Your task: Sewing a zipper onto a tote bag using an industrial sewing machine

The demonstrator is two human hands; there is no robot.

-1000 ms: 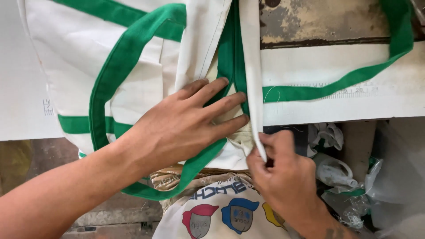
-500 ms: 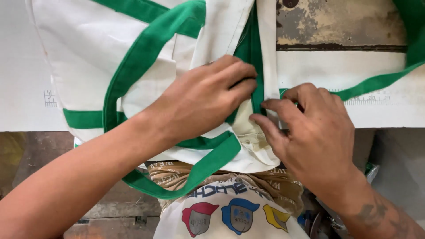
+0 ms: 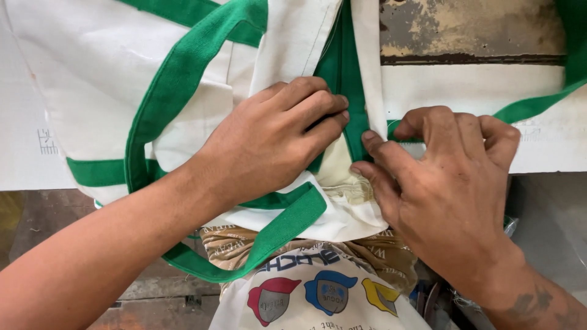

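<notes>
Both hands, left hand [image 3: 275, 143] and right hand [image 3: 449, 183], pinch the white-green bag [image 3: 183, 79], fingertips hidden.

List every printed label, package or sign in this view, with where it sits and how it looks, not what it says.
Printed graphic on the white shirt: bottom centre, three cap-like shapes in red, blue and yellow under dark lettering.
Brown printed band: just above the shirt, under the white and green bag, tan with pale lettering.
Small ruled mark: left edge, grey lines on the white surface.
No screens or signs.
</notes>
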